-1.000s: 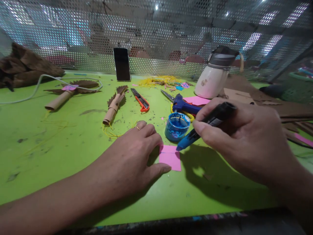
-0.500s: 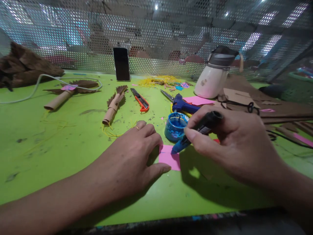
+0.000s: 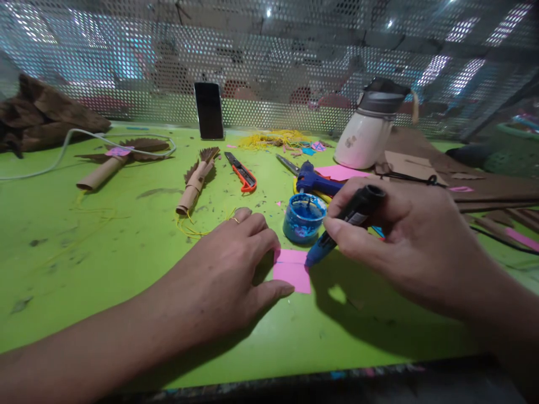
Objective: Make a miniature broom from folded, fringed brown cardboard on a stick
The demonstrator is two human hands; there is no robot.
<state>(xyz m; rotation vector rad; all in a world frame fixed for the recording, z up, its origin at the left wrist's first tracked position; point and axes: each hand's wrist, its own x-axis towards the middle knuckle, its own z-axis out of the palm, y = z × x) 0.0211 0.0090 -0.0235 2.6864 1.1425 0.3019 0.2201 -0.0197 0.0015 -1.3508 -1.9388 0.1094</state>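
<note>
A small pink paper square (image 3: 291, 272) lies flat on the green table (image 3: 236, 359), with a thin dark line across its upper part. My left hand (image 3: 236, 269) rests on the table with fingers spread, its index finger and thumb touching the paper's left side. My right hand (image 3: 404, 241) is closed around a dark marker (image 3: 347, 219), whose blue tip end meets the paper's right edge at the line. Just beyond the paper stands an open jar of blue paint (image 3: 303, 224). Behind it lie a blue glue gun (image 3: 314, 180) and scissors (image 3: 287, 164), partly hidden.
An orange cutter knife (image 3: 242, 172) and two brown paper figures, one nearer (image 3: 193, 188) and one farther left (image 3: 103, 171), lie beyond my left hand. A phone (image 3: 209, 111), yellow string (image 3: 269, 139) and a white jug (image 3: 362, 137) stand or lie along the perforated screen (image 3: 269, 67).
My right hand has moved the marker tip a little to the right along the line, to the paper's right edge. My left hand and the paper have stayed put.
</note>
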